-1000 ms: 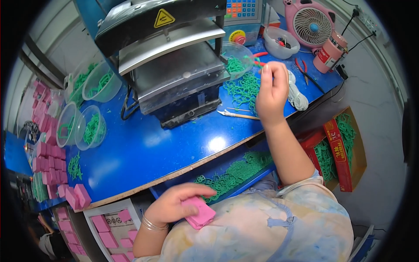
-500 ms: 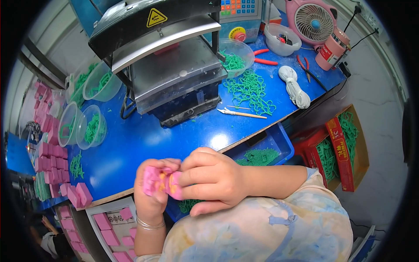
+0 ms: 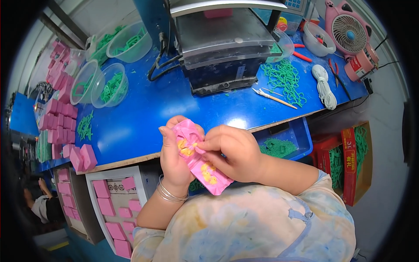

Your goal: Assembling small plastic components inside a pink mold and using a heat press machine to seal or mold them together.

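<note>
A soft pink mold-like piece (image 3: 217,187) with yellow shaped parts (image 3: 208,174) in its hollows is unfolded in front of my body. My left hand (image 3: 173,156) is closed around its upper part from the left and below, the thumb along its edge. My right hand (image 3: 233,153) comes in from the right. Its thumb and forefinger are pinched together over the piece's middle, on a small yellow bit (image 3: 196,145). Exactly how far that bit stands free of the pink is too small to tell.
Beyond my hands stands a metal press (image 3: 227,78) on the blue table (image 3: 144,118). Clear tubs (image 3: 122,98) with green strands and stacked pink blocks (image 3: 56,122) are at left. A white-tipped brush (image 3: 279,99), white cord bundle (image 3: 324,87) and green strands (image 3: 286,78) lie at right.
The pink piece, folded and squeezed between both hands before, is now spread out with its yellow parts showing. My right fingers have moved to a pinch. The head view has shifted.
</note>
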{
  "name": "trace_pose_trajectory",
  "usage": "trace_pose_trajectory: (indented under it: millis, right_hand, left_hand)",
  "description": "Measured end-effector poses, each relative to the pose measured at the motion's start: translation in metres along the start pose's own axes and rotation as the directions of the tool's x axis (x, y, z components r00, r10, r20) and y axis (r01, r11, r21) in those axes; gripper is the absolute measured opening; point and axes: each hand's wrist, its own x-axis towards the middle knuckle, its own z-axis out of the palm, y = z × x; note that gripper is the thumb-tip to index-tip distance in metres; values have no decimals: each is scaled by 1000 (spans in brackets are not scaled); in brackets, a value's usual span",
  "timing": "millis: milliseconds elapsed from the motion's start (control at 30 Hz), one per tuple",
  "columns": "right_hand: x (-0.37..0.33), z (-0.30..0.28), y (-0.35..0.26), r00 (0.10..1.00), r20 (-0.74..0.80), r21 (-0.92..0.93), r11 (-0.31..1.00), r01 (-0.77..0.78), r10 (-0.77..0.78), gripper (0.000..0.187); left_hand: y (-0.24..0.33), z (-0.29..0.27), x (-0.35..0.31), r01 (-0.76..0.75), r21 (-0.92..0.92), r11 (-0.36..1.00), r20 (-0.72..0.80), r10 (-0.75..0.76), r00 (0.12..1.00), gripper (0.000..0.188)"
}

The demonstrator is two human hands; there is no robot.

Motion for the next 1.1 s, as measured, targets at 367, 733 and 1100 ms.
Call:
trace_pose_trajectory:
  millis: [367, 733, 1100]
  right_hand:
    - [7, -12, 11, 992, 65, 5, 995, 104, -104, 23]
    - [-8, -17, 2, 936, 133, 376, 858, -351, 324, 18]
    - [-9, -25, 10, 975, 196, 282, 946, -158, 105, 19]
  left_hand:
    - [1, -9, -1, -153, 293, 944, 240, 82, 967, 65]
    - [8, -11, -5, -272, 485, 831, 169, 216, 962, 17]
    - [25, -2, 0, 179, 167, 970, 257, -218, 941, 21]
